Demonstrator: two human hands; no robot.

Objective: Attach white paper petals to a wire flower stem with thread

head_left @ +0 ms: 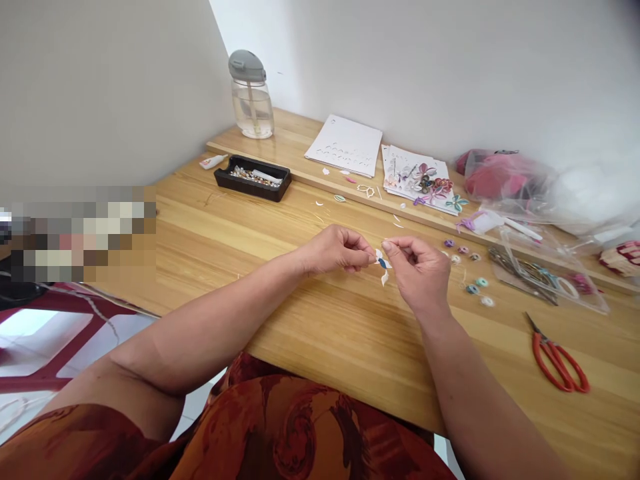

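Note:
My left hand (pixel 341 251) is closed in a pinch at the left side of a small white petalled flower piece (pixel 383 264) with a blue part on it. My right hand (pixel 419 267) pinches the same piece from the other side, thumb against fingertips. Both hands are just above the wooden table (pixel 330 347), and one white petal hangs down between them. The fingers cover part of the piece. Right of my right hand lie several small thread spools (pixel 473 289) in white, teal and purple.
Red-handled scissors (pixel 557 363) lie at the right. A black tray (pixel 253 179) of beads and a white tube (pixel 213 161) are at the back left, near a water bottle (pixel 252 100). Paper sheets (pixel 345 143), finished flowers (pixel 434 181) and plastic bags (pixel 530 190) line the raised ledge.

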